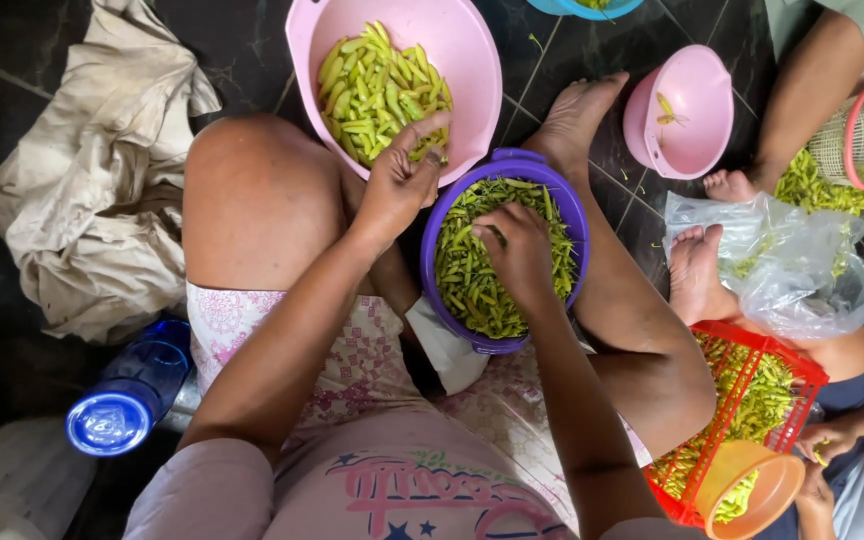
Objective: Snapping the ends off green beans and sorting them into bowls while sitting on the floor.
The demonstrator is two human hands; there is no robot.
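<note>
Right now the round purple plastic bowl [505, 250], heaped with dark green chilli pods [467, 275], sits between the person's folded legs, and the right hand [517, 250] is sunk into the heap with its fingers curled over pods — picking one out looks like the step in hand. The left hand [402, 180] hovers at the near rim of the large pink plastic basin [392, 80], its fingertips pinching a single pod above the pile of paler green trimmed pods [377, 90]. By my reading, the next move calls for letting that pod go and grasping a fresh one. Further out lie a crumpled beige cloth [92, 190] and a blue plastic bottle [132, 395] on the dark tiled floor [12, 60]; a smaller pink bowl [682, 110], a clear plastic bag [782, 260] and a red plastic basket [752, 400] crowd the right — other people's feet and hands work there.
</note>
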